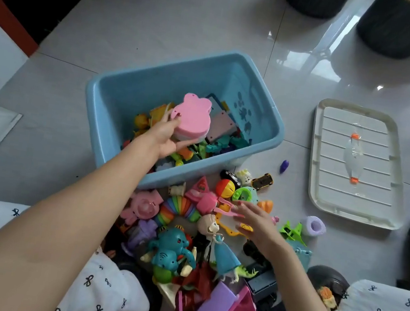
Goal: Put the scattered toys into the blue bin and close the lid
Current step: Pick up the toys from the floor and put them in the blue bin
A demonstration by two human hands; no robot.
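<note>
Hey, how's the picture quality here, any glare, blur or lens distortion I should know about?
Head view: bright window glare streaks the glossy floor tiles at upper right; wide-angle bending stretches the forearms at the edges; the right hand over the toy pile looks slightly motion-smeared; the blue bin and the left hand gripping the pink toy are sharp.

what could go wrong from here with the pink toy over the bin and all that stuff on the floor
1. The left hand holds the pink rabbit-shaped plastic case over the blue plastic bin; toys are already piled inside, so dropped flat it may sit high and block the lid.
2. The right hand reaches open into the tangled pile; lifting the pink scissors-like toy may drag neighbours along.
3. The small purple toy lies apart near the white ribbed lid and could be missed.
</note>
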